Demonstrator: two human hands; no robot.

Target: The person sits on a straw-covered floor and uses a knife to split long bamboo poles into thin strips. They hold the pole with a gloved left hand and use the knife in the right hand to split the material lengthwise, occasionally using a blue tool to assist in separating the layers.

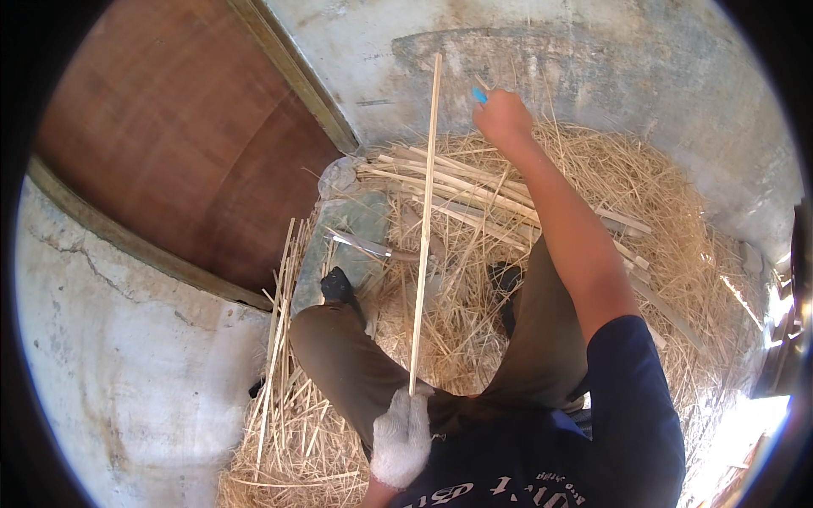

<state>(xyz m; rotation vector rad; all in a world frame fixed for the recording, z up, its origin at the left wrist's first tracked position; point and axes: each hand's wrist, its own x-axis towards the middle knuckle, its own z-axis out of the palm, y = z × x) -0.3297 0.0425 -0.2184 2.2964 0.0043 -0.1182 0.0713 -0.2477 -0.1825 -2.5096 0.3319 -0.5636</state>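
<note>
My left hand [402,440], in a white knit glove, is closed around the lower end of a long, thin, pale bamboo strip [426,212]. From my lap the strip stands nearly straight up the view, toward the wall. My bare right hand [506,118] is stretched far forward, to the right of the strip's upper end and apart from it. Its fingers are closed on a small blue object [480,95], most of which the fist hides. A knife [360,244] with a metal blade and wooden handle lies beyond my left foot, on a greenish stone slab [364,212].
Long split bamboo strips [461,182] are stacked ahead, on a thick bed of shavings [644,182]. More thin strips [279,313] lean left of my leg. A brown door panel [186,127] stands at the left, and a stained wall [593,68] curves behind.
</note>
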